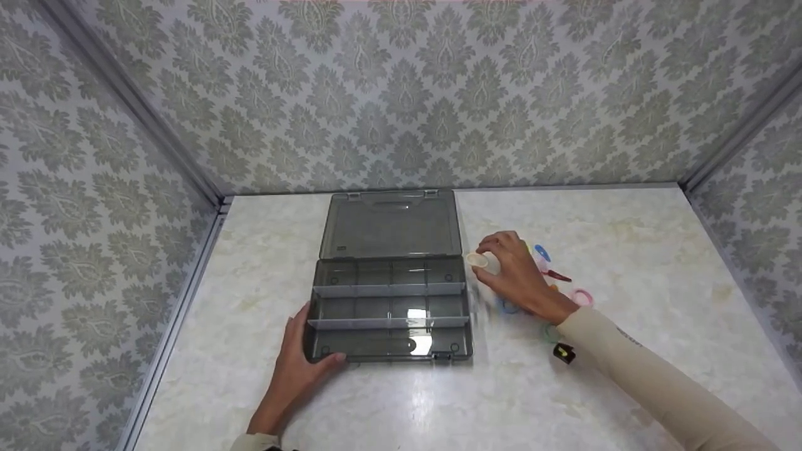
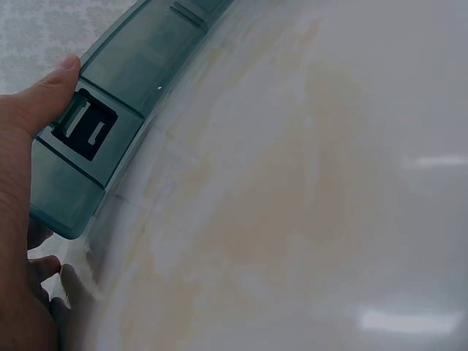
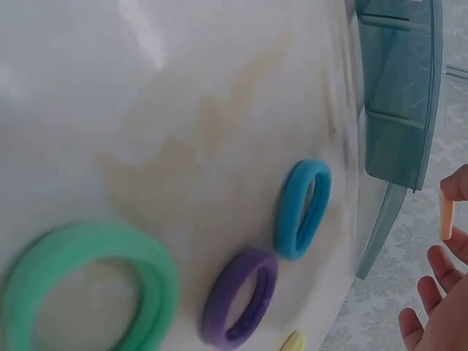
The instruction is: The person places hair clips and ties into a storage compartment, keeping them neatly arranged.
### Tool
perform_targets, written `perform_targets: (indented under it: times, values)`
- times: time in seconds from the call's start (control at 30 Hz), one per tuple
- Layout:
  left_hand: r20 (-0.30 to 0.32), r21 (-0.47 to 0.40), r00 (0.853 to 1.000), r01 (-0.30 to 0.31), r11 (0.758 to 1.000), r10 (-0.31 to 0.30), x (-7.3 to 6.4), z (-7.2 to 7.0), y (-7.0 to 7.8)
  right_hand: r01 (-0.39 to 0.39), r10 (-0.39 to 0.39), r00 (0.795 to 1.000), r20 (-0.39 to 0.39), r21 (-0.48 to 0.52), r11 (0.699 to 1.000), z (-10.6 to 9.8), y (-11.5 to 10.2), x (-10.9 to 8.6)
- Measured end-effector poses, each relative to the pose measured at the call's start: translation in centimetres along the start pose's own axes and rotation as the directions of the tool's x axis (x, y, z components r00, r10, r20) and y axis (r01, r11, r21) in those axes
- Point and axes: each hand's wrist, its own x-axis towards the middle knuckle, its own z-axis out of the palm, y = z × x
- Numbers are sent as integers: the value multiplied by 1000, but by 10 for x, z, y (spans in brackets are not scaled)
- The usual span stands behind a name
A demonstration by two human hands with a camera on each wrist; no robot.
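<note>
A dark translucent compartment box point(image 1: 357, 307) lies open on the table, its lid point(image 1: 391, 232) folded back toward the wall. Two pale dividers cross it, and its three long sections hold nothing. My left hand point(image 1: 296, 369) grips the box's front left corner, thumb at the front edge and fingers along the left side. In the left wrist view the thumb point(image 2: 55, 91) presses near the dark latch point(image 2: 91, 139). Beside the box's right wall, my right hand point(image 1: 517, 272) pinches a cream hair tie point(image 3: 447, 219) between thumb and fingers, raised off the table.
Right of the box, partly under my right arm, lie a pink hair tie point(image 1: 590, 297), a blue oval piece point(image 1: 542, 253), a dark red clip point(image 1: 559, 275) and a dark brown piece point(image 1: 564, 353). Green point(image 3: 80, 238), purple point(image 3: 219, 314) and blue point(image 3: 289, 219) hair ties show close up. Patterned walls point(image 1: 407, 94) enclose the table.
</note>
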Motion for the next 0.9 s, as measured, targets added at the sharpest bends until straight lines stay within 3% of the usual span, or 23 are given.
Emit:
perform_targets:
  times: [0.47, 0.63, 0.9]
  values:
    - [-4, 20, 1000, -19, 1000, 19, 0, 4, 3, 82, -82, 997, 10, -29, 996, 15, -25, 23]
    - [-4, 17, 1000, -8, 1000, 8, 1, 4, 3, 115, -115, 992, 49, -1, 993, 23, -33, 35]
    - [-11, 11, 999, -47, 999, 47, 2, 0, -1, 175, -174, 977, 120, 5, 985, 42, -58, 50]
